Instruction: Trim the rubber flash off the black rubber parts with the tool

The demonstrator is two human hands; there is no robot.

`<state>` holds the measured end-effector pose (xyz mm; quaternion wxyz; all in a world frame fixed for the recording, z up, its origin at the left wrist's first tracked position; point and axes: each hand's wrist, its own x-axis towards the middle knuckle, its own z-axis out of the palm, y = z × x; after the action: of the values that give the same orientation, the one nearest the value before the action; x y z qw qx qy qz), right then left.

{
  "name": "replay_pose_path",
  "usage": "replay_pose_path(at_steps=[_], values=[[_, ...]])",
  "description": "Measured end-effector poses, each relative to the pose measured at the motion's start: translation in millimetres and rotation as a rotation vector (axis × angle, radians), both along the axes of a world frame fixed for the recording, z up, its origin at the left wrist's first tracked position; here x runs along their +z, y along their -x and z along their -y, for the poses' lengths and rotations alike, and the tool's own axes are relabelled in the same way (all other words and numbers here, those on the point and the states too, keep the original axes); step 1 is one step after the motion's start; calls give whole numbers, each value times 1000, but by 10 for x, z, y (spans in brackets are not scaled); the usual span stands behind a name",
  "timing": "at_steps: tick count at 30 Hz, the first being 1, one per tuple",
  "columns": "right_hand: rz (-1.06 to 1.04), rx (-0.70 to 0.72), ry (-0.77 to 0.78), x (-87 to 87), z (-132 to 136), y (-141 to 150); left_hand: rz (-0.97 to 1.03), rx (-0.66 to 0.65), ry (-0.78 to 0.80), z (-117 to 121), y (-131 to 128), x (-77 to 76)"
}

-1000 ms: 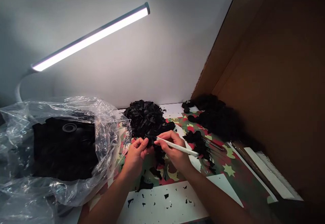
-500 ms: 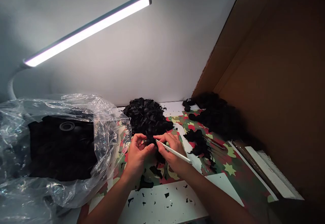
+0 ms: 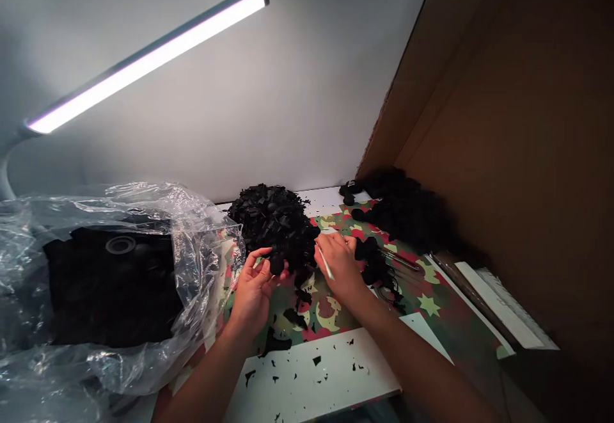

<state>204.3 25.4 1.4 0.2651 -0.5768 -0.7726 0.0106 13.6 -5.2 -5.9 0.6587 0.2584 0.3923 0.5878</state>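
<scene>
Between the thumb and fingers of my left hand (image 3: 252, 292) is a small black rubber-like part (image 3: 277, 263) with a rounded end. My right hand (image 3: 338, 263) is closed around a slim white pen-like tool (image 3: 327, 264), which slants down through the grip; its tip is hidden by the fingers. The two hands are apart, with the tool away from the black part. Just beyond them rises a heap of black scraps (image 3: 268, 215). Right of my right hand lies a smaller clump of black pieces (image 3: 377, 263).
A clear plastic bag (image 3: 201, 269) with black parts (image 3: 110, 301) stands at left. A lit lamp (image 3: 148, 58) hangs above. Another black pile (image 3: 407, 218) lies by the cardboard wall (image 3: 503, 154). Black trimmings dot the white board (image 3: 288, 391) in front, on a patterned sheet (image 3: 432, 288).
My right hand and the white tool have moved right, away from the black part. My left hand has turned the part so its rounded end shows. The view has shifted slightly.
</scene>
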Motion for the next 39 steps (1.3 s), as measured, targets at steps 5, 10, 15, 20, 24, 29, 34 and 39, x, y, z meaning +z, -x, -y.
replay_pose_path(at_steps=[5, 10, 15, 20, 24, 29, 34, 39], values=[[-185, 55, 100, 15, -54, -35, -44, -30, 67, -35, 39, 56], [-399, 254, 302, 177, 43, 5, -250, -91, 188, -60, 35, -52], [-530, 277, 419, 231, 76, -6, -206, -96, 186, -67, 3, -74], [-644, 141, 457, 161, 85, 48, -110, -150, 152, -61, -52, -61], [-601, 116, 484, 188, 141, 106, -186, -144, 138, -52, -79, -117], [-629, 151, 445, 241, 189, 137, -275, -47, 102, -65, -65, -150], [-612, 168, 332, 210, 207, 158, -223, 32, 106, -74, -39, -150], [-576, 180, 291, 171, 206, 196, -263, 65, 56, -70, -39, -174]])
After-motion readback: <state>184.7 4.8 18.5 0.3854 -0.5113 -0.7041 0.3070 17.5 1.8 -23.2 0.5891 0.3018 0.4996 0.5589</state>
